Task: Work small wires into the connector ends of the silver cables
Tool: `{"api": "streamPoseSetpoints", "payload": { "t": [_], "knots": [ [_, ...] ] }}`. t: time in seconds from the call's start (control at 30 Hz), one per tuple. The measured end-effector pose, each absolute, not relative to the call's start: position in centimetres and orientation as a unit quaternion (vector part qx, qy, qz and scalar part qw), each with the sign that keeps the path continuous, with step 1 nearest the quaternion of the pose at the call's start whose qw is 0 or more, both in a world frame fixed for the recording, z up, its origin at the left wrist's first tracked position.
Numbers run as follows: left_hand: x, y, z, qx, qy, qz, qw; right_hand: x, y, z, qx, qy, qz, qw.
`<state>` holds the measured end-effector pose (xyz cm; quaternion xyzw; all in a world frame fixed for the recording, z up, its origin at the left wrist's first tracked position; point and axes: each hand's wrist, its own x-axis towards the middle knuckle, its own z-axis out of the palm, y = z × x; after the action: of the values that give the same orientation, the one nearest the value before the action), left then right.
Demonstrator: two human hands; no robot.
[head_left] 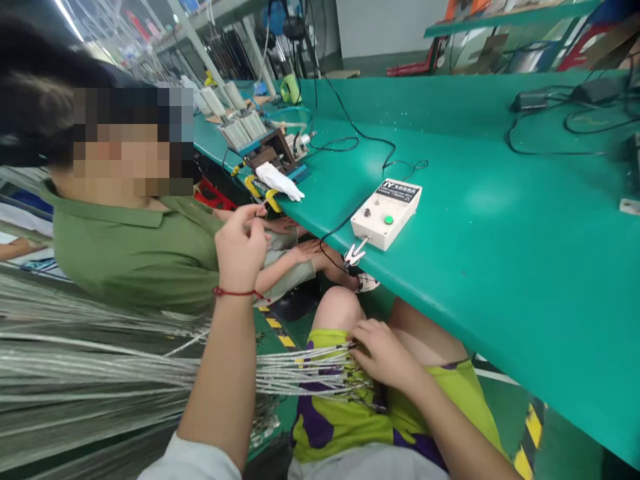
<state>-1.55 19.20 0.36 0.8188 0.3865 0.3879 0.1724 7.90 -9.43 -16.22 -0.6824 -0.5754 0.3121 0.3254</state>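
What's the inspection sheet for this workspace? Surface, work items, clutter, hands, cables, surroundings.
Surface: green tabletop, small white specks toward back.
Work items: silvery-white cables, ends over the patterned shorts; white control box on the tabletop.
Clutter: white glove against the bench fixture; white clip at the edge.
Hands: left hand raised and curled, anything pinched too small to tell; right hand at the cable ends, grip unclear.
Cables: black cable looping behind the control box; black adapter-like boxes at right.
Surroundings: seated co-worker alongside; yellow-black floor tape.

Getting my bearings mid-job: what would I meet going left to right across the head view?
Co-worker's green shirt → left hand → white glove-like item → right hand → black adapter block.
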Motion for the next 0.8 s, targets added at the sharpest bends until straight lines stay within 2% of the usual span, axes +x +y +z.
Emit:
{"api": "streamPoseSetpoints", "payload": {
  "t": [0.33,0.57,0.8],
  "knots": [
    [0.3,22.3,0.8,0.837,0.373,0.394,0.074,9.3,-9.2,-17.5,-0.673,-0.544,0.328,0.379],
    [0.8,22.6,-0.6,0.844,0.397,0.360,-0.003,8.8,-8.9,-17.4,-0.683,-0.550,0.320,0.359],
    [1.4,22.9,-1.4,0.845,0.395,0.361,0.012,8.7,-8.8,-18.0,-0.737,-0.497,0.319,0.328]
  ]
}}
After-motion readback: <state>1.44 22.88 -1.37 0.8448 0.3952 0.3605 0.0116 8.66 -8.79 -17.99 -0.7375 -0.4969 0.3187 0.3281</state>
